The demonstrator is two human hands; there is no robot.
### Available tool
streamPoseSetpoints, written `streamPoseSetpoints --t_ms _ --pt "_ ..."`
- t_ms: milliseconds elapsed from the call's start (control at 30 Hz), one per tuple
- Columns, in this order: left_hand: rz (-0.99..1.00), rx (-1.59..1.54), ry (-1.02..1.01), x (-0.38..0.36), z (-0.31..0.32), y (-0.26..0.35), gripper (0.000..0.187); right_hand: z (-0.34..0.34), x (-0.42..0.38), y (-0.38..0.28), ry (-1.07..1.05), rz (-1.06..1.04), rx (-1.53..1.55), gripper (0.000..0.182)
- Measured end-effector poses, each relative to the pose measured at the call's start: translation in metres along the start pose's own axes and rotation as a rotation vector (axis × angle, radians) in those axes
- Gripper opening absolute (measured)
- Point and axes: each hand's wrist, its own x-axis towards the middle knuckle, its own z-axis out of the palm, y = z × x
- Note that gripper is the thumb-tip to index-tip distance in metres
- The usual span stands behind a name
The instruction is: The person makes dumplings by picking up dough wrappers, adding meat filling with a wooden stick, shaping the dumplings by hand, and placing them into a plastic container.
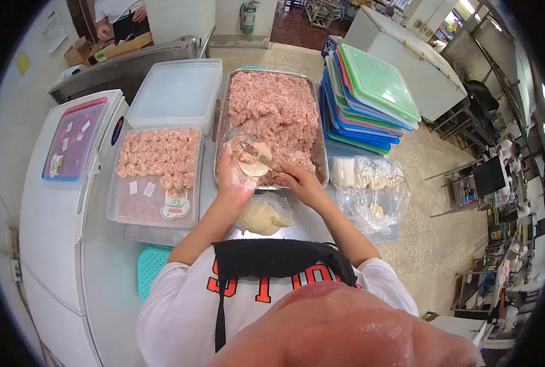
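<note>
A round dough wrapper (254,166) lies across my left hand (234,176), which is cupped around it and dusted with flour. My right hand (302,185) grips a flat spreading tool (270,163), its blade over the wrapper. Both hands are above the near end of a metal tray (223,116) heaped with pink ground meat (272,98). Below them, a stack of pale dough wrappers (261,218) sits on plastic. To the left, a clear container (120,205) holds rows of filled dumplings (159,153).
Behind the dumplings is an empty-looking plastic box (174,92). Stacked colored lids (373,82) stand right of the tray, with bagged dough wrappers (370,177) nearer me. A white freezer (70,232) is at left. Another person (120,15) stands at the far left.
</note>
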Motion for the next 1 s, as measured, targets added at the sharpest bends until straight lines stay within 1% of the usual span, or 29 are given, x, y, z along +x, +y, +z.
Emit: streamPoseSetpoints --t_ms 100,233,300,400,533,633,700,833,933,1000 --pt "0.009 -0.027 0.054 -0.001 0.004 0.000 0.039 0.002 0.001 0.003 -0.015 -0.030 -0.032 0.034" --pt "-0.021 -0.046 0.062 0.000 0.001 0.001 0.037 0.000 0.001 -0.002 -0.034 -0.057 -0.069 0.033" --pt "0.003 -0.034 0.079 0.001 -0.003 0.000 0.036 0.001 -0.001 -0.008 0.017 -0.100 -0.001 0.033" --pt "0.001 -0.039 0.079 0.002 -0.009 0.001 0.034 0.000 -0.001 -0.010 -0.013 -0.067 -0.021 0.033" --pt "-0.005 -0.074 0.082 0.007 -0.015 -0.001 0.033 -0.002 0.001 -0.005 -0.051 -0.079 -0.077 0.033" --pt "-0.015 -0.040 0.030 0.008 -0.017 0.000 0.030 -0.002 -0.001 -0.004 -0.041 -0.085 -0.107 0.033" --pt "-0.009 0.015 0.065 0.007 -0.016 -0.001 0.028 -0.001 -0.002 -0.002 0.010 -0.103 -0.143 0.030" --pt "-0.034 0.013 0.061 0.005 -0.013 0.000 0.027 -0.003 -0.002 0.000 -0.006 -0.137 -0.186 0.030" --pt "-0.038 -0.013 0.074 0.006 -0.012 0.001 0.028 0.000 -0.002 0.002 0.022 -0.161 -0.185 0.029" --pt "0.002 0.011 0.090 0.005 -0.011 0.001 0.028 0.001 -0.002 0.003 0.029 -0.169 -0.180 0.029"
